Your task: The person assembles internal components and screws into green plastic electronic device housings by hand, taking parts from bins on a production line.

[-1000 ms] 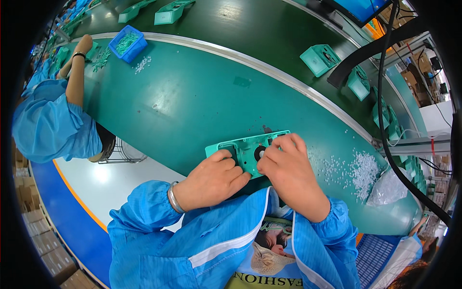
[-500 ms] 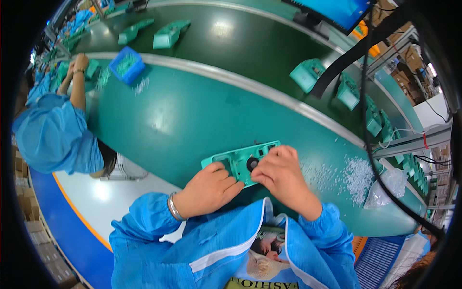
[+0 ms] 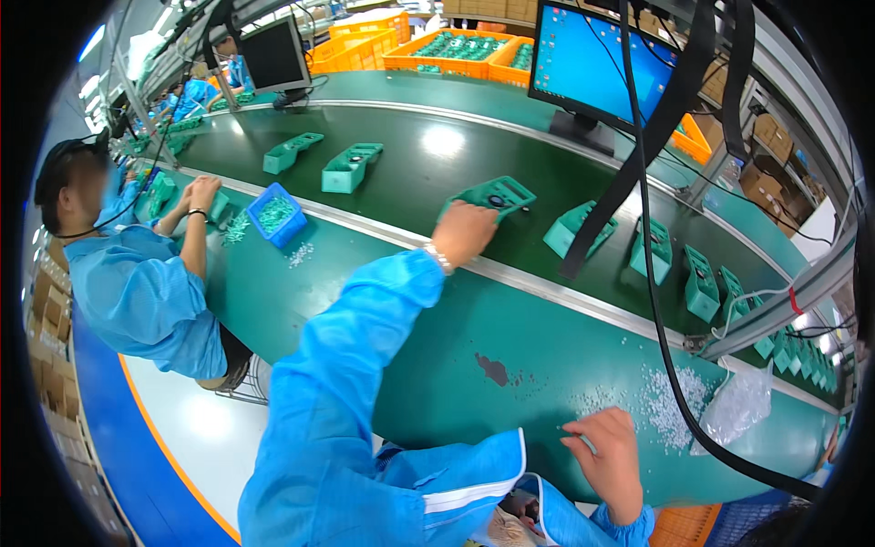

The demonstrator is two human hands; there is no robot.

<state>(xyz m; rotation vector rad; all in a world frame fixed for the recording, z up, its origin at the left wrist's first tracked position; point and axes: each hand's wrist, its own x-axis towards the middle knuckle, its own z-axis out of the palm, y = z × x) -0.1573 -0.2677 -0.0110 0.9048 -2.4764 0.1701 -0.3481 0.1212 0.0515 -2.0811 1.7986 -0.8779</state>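
Note:
My left hand [image 3: 465, 232] reaches out over the dark conveyor belt, its fingers closed on the near edge of a green plastic housing [image 3: 516, 193]. A round black part sits in the middle of that housing. Its near end is hidden under my fingers. Low over the green worktable, my right hand [image 3: 606, 456] is beside a scatter of small white pieces [image 3: 670, 401]. Its thumb and forefinger are apart, with nothing clearly visible between them.
More green housings [image 3: 351, 169] lie along the belt [image 3: 410, 178]. A co-worker [image 3: 146, 283] sits at left near a blue bin [image 3: 276, 216] of small green parts. A clear plastic bag [image 3: 736, 408] lies at right. Black cables [image 3: 652, 273] hang before the monitor [image 3: 597, 59].
The green housing has gone from the worktable in front of me to the belt, carried in my left hand. My right hand has let go of it and moved right and lower. The view has tilted up.

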